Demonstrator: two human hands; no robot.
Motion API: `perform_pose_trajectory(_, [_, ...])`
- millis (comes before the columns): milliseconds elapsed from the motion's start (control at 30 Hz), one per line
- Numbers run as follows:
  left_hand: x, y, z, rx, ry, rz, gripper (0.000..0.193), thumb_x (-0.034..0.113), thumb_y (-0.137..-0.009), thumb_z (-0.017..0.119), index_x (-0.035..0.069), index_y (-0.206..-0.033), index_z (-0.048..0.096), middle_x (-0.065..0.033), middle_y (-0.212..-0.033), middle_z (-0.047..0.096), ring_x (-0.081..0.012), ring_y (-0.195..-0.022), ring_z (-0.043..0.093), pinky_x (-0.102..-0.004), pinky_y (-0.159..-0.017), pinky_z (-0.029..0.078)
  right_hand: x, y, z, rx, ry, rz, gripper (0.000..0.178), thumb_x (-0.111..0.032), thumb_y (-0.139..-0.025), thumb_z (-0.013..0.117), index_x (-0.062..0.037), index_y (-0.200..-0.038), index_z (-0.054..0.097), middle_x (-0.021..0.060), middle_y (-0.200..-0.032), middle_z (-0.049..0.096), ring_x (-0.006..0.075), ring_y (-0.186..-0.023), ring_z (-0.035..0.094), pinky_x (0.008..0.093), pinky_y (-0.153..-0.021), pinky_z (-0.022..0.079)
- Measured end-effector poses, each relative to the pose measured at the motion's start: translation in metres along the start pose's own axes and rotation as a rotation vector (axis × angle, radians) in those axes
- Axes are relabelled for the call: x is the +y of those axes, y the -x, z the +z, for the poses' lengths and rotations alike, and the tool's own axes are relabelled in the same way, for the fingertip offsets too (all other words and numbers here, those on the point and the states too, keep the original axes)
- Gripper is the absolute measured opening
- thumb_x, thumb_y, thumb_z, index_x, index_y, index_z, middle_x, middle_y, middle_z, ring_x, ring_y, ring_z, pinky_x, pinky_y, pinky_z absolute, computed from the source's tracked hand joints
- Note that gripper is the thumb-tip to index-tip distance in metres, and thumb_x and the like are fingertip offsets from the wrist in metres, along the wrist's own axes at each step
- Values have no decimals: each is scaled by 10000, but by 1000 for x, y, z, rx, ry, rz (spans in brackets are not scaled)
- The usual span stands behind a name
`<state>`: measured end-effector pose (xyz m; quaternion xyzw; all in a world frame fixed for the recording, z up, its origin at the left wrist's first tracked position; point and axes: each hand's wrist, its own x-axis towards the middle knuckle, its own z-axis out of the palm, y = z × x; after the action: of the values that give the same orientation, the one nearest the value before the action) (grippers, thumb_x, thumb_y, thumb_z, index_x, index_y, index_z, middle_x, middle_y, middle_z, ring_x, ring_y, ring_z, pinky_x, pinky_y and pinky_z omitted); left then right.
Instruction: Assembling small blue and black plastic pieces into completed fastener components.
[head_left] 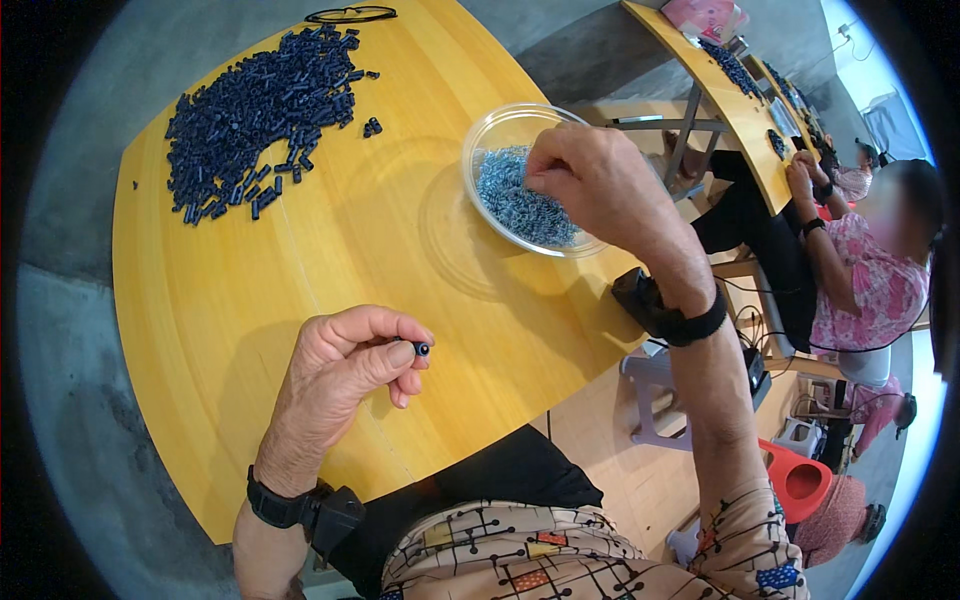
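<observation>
Between the thumb and fingers of my left hand [345, 375] is a small black tube [423, 350], its round open end facing right. That hand hovers over the near part of the yellow table [230, 400]. My right hand [610, 185] reaches over a clear round plastic bowl [474, 135], its fingers closed in a pinch. Inside the bowl lie many tiny silvery metal parts [515, 205], too small to name. Whatever the right fingertips may hold is hidden from view.
A large heap of black tubes [265, 110] covers the far left of the table, with a few loose tubes [372, 127] beside it. A black loop [350, 14] lies at the far edge. To the right, a person [865, 270] works at another table [715, 100]. A red stool [798, 480] stands lower right.
</observation>
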<state>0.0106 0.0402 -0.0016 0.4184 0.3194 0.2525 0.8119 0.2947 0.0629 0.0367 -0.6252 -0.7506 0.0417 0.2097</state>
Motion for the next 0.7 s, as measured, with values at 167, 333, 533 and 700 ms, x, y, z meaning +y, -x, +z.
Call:
perform_pose_trajectory(167, [1, 2, 1, 6, 8, 1, 145, 77, -871, 616, -32, -963, 647, -80, -791, 652, -98, -629, 610, -226, -561, 506, -8, 5, -25, -206, -621, 319, 129, -155, -817, 633, -31, -785, 637, 74, -701, 651, 145, -587, 617, 255, -501, 457])
perform_pose_trajectory(333, [-3, 0, -2, -26, 20, 22, 154, 91, -877, 614, -25, -975, 645, -72, -795, 648, -96, -638, 613, -223, -565, 506, -24, 24, -33, -262, -1306, 378, 154, -176, -900, 584, -29, -861, 612, 51, -745, 646, 78, -573, 590, 184, -452, 421])
perform_pose_trajectory(533, [-2, 3, 1, -36, 27, 63, 153, 89, -884, 606, -20, -984, 645, -69, -813, 644, -94, -660, 609, -220, -574, 503, -48, 48, -19, -402, -1816, 445, 140, -165, -930, 544, -27, -911, 556, 79, -798, 633, 94, -559, 568, 184, -422, 410])
perform_pose_trajectory(700, [-3, 2, 5, -17, 33, 133, 180, 132, -866, 638, 4, -992, 627, -63, -820, 645, -102, -644, 600, -207, -555, 483, -67, 64, 2, -475, -2023, 451, 133, -154, -934, 537, -24, -905, 540, 92, -805, 628, 110, -549, 534, 193, -409, 376])
